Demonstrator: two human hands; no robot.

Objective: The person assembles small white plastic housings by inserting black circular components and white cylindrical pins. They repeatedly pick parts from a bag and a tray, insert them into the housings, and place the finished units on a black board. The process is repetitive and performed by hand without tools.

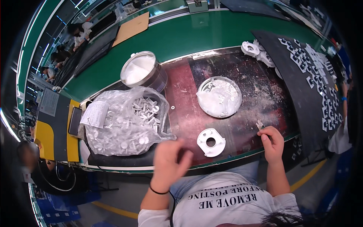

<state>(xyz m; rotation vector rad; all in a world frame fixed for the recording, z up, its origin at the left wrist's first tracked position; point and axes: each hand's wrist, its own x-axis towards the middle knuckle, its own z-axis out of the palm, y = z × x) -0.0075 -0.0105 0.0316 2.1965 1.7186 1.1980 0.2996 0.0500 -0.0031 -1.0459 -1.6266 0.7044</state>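
Observation:
My left hand (169, 163) hovers at the table's near edge, beside the mouth of a clear plastic bag (109, 136). Motion smears its fingers, and nothing can be made out in them. Small white stemmed plastic parts (145, 110) fill the bag. My right hand (273, 144) is closed, thumb against fingers, on a small brush-like stick (259, 125) with a whitish tip. Between the hands a white round plastic housing (219, 146) with a large centre hole lies flat. Beyond it sits a shallow round dish (221, 116) smeared with white paste.
An open metal tin (160, 80) of white paste stands behind the bag. A small white ring (172, 108) lies on the table. More white housings (251, 49) sit far right, beside a black board (278, 56) bearing rows of small parts. A phone (75, 121) is at left.

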